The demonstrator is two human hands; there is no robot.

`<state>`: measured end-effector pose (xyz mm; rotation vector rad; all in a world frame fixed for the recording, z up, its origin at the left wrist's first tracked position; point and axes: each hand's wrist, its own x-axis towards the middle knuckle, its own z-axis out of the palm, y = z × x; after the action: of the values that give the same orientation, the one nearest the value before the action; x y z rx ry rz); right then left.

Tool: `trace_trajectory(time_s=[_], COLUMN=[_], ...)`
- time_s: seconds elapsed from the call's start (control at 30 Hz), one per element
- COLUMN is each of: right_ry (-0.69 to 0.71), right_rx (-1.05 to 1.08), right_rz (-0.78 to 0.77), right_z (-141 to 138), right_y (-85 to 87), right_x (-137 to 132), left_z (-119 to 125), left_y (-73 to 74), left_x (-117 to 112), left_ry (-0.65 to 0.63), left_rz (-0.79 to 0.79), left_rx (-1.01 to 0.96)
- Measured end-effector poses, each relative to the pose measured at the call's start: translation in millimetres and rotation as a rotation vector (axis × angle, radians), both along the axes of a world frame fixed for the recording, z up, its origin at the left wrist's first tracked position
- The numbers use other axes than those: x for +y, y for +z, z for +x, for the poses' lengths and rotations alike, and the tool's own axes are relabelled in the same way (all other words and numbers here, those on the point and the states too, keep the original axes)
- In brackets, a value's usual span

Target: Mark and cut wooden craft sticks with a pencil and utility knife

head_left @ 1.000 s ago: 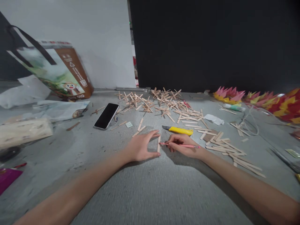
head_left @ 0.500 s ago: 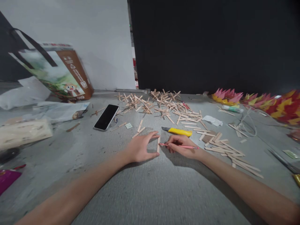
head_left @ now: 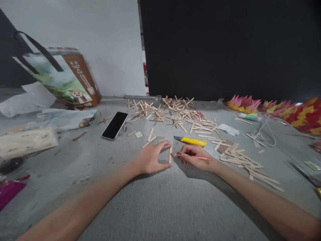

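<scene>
L hand [head_left: 151, 159] pinches stick [head_left: 170, 156] end to end, prob. steadying it for pencil [head_left: 203, 157] gripped in R hand [head_left: 193, 154], w/ stick pile [head_left: 176, 106] nr worktop's [head_left: 150, 207] far edge.

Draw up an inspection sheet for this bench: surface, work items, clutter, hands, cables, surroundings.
Surface: grey tabletop, dark specks toward the left.
Work items: wooden stick; pink pencil, tip at the stick.
Clutter: loose sticks scattered beyond and right; yellow cutter, blade out, just beyond the right hand; phone and shopping bag at left.
Hands: left hand spans the stick's ends; right grips the pencil.
Cables: pale cord looped at right, ends unclear.
Surroundings: white panel, black panel behind.
</scene>
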<state>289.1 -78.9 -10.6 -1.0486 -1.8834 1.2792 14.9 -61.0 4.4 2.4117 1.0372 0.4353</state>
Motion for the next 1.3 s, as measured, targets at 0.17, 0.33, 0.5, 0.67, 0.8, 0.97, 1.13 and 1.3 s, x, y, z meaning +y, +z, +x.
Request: trace_trajectory(time_s=[0.17, 0.33, 0.5, 0.67, 0.8, 0.97, 1.13, 1.3], right_ry=[0.007, 0.031, 0.021, 0.021, 0.031, 0.016, 0.024, 0.027], right_rx=[-0.006, 0.014, 0.013, 0.004, 0.018, 0.007, -0.014, 0.003], right_rz=[0.007, 0.004, 0.017, 0.001, -0.01, -0.014, -0.005, -0.022], right_z=[0.3, 0.5, 0.5, 0.3, 0.0, -0.4, -0.5, -0.6], right_y=[-0.3, -1.5, -1.0, -0.6, -1.0, 0.8, 1.2, -0.4], right_x=[-0.2, 0.2, 0.5, 0.5, 0.1, -0.2, 0.4, 0.9], left_z=[0.0, 0.1, -1.0, -0.9, -0.4, 0.1, 0.0, -0.3], left_y=[-0.8, -0.9, -3.2, -3.0, -2.7, -2.4, -1.1, -2.6], left_x=[0.6, 0.4, 0.9, 1.1, 1.0, 0.5, 0.5, 0.9], left_ry=[0.007, 0.009, 0.009, 0.013, 0.014, 0.019, 0.022, 0.023], left_rz=[0.002, -0.006, 0.002, 0.001, -0.005, -0.002, -0.007, -0.007], left_rx=[0.008, 0.018, 0.006, 0.012, 0.018, 0.01, 0.017, 0.019])
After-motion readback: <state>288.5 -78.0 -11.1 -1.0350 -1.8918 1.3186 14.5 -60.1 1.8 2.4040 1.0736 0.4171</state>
